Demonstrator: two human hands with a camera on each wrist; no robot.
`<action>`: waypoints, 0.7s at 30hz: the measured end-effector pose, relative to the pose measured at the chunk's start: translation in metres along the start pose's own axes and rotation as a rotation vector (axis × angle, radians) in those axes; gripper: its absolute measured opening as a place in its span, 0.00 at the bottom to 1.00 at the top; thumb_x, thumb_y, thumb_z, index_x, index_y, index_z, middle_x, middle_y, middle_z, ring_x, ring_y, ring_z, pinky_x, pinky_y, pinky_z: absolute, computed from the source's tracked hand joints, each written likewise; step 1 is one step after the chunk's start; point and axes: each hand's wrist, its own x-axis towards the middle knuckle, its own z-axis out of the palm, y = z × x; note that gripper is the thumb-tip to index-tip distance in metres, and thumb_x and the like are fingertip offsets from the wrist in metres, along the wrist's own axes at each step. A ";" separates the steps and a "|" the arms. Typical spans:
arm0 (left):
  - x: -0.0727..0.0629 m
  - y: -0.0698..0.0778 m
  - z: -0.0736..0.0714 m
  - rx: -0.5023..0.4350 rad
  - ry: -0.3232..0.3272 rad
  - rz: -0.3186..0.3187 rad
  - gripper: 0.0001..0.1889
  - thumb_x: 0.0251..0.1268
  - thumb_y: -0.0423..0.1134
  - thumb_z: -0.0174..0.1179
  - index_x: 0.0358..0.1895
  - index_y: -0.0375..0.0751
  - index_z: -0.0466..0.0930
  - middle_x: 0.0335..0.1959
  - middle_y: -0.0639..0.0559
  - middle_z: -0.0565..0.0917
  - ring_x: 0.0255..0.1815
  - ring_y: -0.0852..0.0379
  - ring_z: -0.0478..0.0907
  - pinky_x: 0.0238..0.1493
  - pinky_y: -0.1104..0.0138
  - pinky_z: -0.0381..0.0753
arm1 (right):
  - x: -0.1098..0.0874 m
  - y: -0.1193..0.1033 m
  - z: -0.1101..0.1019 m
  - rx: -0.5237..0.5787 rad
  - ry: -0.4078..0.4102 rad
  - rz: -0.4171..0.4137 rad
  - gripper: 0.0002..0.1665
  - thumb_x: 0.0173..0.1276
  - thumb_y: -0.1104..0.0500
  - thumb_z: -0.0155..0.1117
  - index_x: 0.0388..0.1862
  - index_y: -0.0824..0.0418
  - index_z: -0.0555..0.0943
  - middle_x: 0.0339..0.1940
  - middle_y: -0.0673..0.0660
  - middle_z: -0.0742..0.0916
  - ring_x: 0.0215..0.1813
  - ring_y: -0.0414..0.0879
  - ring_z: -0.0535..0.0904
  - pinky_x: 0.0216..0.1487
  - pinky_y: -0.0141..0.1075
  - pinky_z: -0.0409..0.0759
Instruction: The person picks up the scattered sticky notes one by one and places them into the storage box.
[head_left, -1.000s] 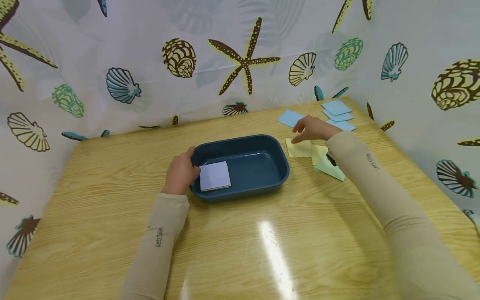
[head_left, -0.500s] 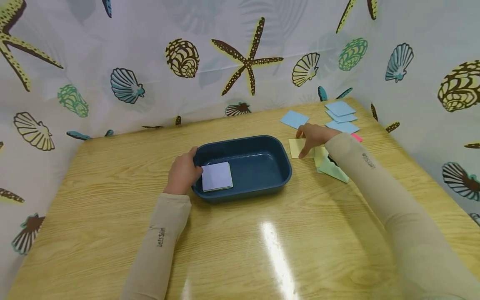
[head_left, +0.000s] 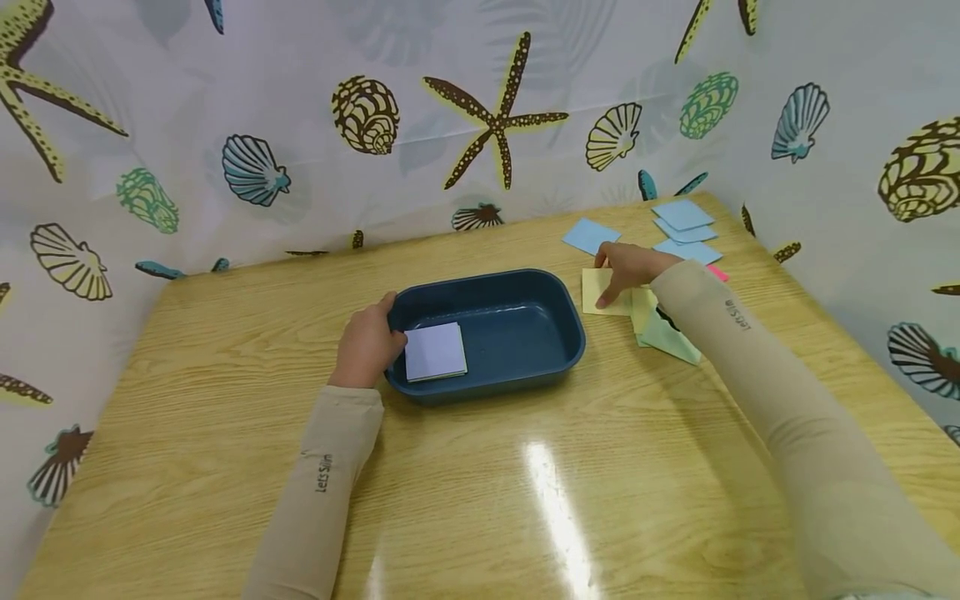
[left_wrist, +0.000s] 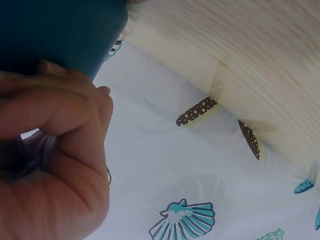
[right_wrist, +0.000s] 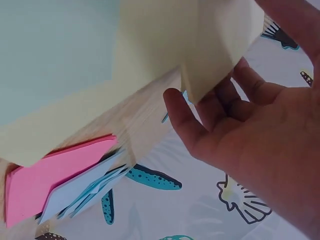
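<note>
Desk [head_left: 225, 367], pale and wood-grained, is glossy enough to throw back a streak of light; thin paper may lie tight on it, so raising one edge first should help. In its far half, around the middle, sits a dark blue tray [head_left: 517, 329], smooth, apparently plastic, oblong with rounded corners. The left hand [head_left: 365, 346] has its grip around the tray's left end, thumb over the rim; a firm hold there should stop it sliding. The right hand [head_left: 628, 271], just past the tray's right end, pinches a yellow note [head_left: 592, 287] between thumb and fingers. Its paper bows in the right-wrist view, so a light grip ought to avoid creasing; whether one sheet or several is caught cannot be told.

Inside the tray's left end lies a square, pale lilac-topped stack [head_left: 435, 352], edges nearly flush. Toward the desk's far right corner, blue notes [head_left: 684, 215] overlap loosely. Light green paper [head_left: 670, 340] slants below the right sleeve [head_left: 750, 367]; past that sleeve shows a small pink corner [head_left: 717, 272].
</note>
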 end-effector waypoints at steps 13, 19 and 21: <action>-0.001 0.001 -0.002 0.006 0.000 -0.007 0.34 0.61 0.29 0.56 0.72 0.35 0.60 0.52 0.29 0.79 0.23 0.49 0.71 0.20 0.66 0.66 | -0.008 -0.013 -0.017 -0.018 0.195 -0.235 0.10 0.63 0.69 0.65 0.42 0.71 0.79 0.44 0.68 0.82 0.53 0.65 0.76 0.56 0.55 0.71; -0.001 0.000 -0.002 0.008 -0.001 -0.007 0.34 0.61 0.29 0.56 0.73 0.36 0.60 0.54 0.30 0.78 0.26 0.48 0.72 0.21 0.65 0.66 | -0.015 -0.031 -0.033 -0.025 0.242 -0.245 0.15 0.67 0.69 0.59 0.51 0.73 0.79 0.49 0.71 0.83 0.53 0.65 0.77 0.54 0.54 0.74; -0.001 0.000 -0.002 0.011 -0.001 -0.006 0.34 0.61 0.29 0.56 0.73 0.35 0.60 0.54 0.30 0.78 0.26 0.48 0.72 0.21 0.65 0.66 | -0.019 -0.040 -0.038 -0.026 0.249 -0.243 0.16 0.68 0.69 0.57 0.54 0.73 0.78 0.52 0.71 0.82 0.56 0.65 0.76 0.56 0.53 0.73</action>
